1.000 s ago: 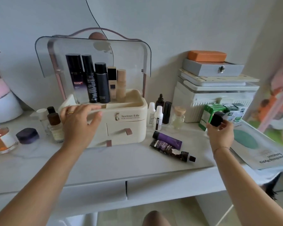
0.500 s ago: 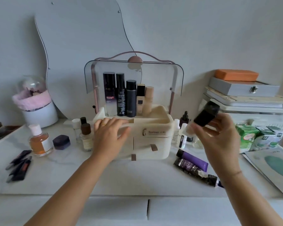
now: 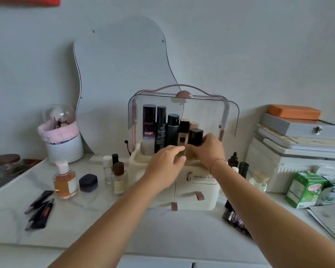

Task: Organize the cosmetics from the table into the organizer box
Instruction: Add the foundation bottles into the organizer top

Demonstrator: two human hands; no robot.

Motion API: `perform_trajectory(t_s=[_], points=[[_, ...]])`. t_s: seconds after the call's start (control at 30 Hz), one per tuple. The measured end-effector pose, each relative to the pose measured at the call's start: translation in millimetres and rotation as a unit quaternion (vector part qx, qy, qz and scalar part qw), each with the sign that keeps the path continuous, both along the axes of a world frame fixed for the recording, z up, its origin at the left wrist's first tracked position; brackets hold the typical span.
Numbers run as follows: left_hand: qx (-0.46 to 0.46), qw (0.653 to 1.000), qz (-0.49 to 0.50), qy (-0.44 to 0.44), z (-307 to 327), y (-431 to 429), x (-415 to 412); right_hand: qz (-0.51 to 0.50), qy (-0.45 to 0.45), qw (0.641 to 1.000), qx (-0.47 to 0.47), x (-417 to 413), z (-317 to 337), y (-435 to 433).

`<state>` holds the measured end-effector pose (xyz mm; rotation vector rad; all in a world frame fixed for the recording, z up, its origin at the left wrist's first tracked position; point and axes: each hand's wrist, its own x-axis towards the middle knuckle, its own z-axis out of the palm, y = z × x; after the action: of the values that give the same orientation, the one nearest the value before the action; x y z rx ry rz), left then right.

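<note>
right hand [image 3: 210,149], fingers gripping black-capped bottle [image 3: 195,136], upright in organizer box [image 3: 197,192] top tray, just beside foundation bottle [image 3: 183,132], left hand [image 3: 165,163] fingers straight at front rim, holding nothing, lip tubes [image 3: 40,207] on tabletop [image 3: 104,219]

L arm [image 3: 112,219] and R arm [image 3: 259,207] are reaching fwd from the bottom edge, converging toward centre. L hand [image 3: 165,161] is lying palm down w/ fingers fairly straight, pointing right, with the fingertips almost meeting the R hand [image 3: 209,149]. R hand is gripping a black-capped bottle [image 3: 195,136] upright, fingers curling round its lower part, back of hand facing the camera; a thin bracelet [image 3: 218,161] is sitting on that wrist.
</note>
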<state>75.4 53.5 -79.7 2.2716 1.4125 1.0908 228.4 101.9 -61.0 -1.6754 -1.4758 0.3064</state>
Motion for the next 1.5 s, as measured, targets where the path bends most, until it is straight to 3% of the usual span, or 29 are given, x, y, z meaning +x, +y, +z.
perform_trajectory(t_s=[0.13, 0.37, 0.53, 0.77, 1.1, 1.2, 1.3, 1.37, 1.5], points=[[-0.096, 0.995, -0.012, -0.004, 15.1, 14.6, 26.2, 0.024, -0.004, 1.0, -0.011, 6.2, 2.6, -4.5], [-0.107, 0.992, 0.05, -0.051, 19.3, 36.8, 46.2, 0.068, -0.055, 0.996, 0.013, 27.0, -2.4, -23.1], [-0.138, 0.988, 0.046, -0.042, 16.3, 46.1, 60.3, 0.081, 0.009, 0.994, 0.067, 43.4, -12.1, -35.7], [-0.108, 0.974, 0.194, 0.044, 13.4, 65.7, 83.0, 0.091, 0.201, 0.969, 0.109, 63.7, -24.0, -41.2], [-0.109, 0.966, 0.211, 0.103, 19.9, 75.7, 90.7, 0.108, 0.197, 0.971, 0.087, 76.7, -36.3, -41.0], [-0.038, 0.979, 0.171, 0.103, 17.1, 67.0, 86.6, 0.117, 0.184, 0.972, 0.091, 77.3, -36.4, -44.6], [0.042, 0.992, 0.029, 0.119, 7.4, 55.3, 73.9, 0.127, 0.162, 0.974, 0.093, 75.4, -41.0, -48.9], [0.033, 0.98, -0.055, 0.19, 2.7, 51.4, 65.7, 0.134, 0.167, 0.972, 0.095, 71.1, -43.9, -50.8], [-0.044, 0.955, -0.092, 0.28, 4.7, 54.2, 62.3, 0.127, 0.183, 0.971, 0.092, 63.7, -47.1, -51.4]])
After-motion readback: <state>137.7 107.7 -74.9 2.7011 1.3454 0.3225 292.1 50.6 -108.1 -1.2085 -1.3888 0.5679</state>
